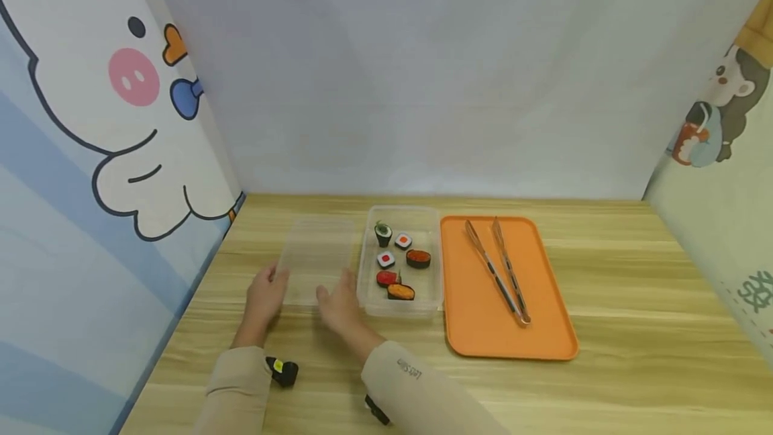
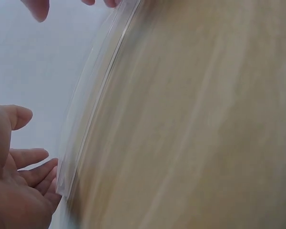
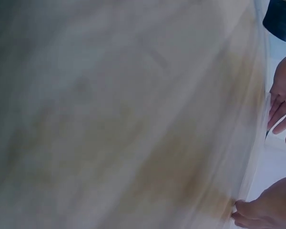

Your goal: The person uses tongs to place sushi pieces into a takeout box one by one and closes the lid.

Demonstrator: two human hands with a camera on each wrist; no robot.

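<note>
A clear, shallow plastic lid lies at the left of the table. My left hand is at its left edge; in the left wrist view the fingertips touch the rim while the thumb stands apart. At the lid's near right side is my right hand, its thumb and fingers spread. The right wrist view shows fingertips against the edge. Just right of that hand stands a clear plastic box with toy sushi inside, including a red-orange topped piece and an orange topped one.
An orange tray adjoins the box on its right, and metal tongs with parted arms lie across it. The wooden table extends to the right. A pale wall rises at the back, with printed side panels.
</note>
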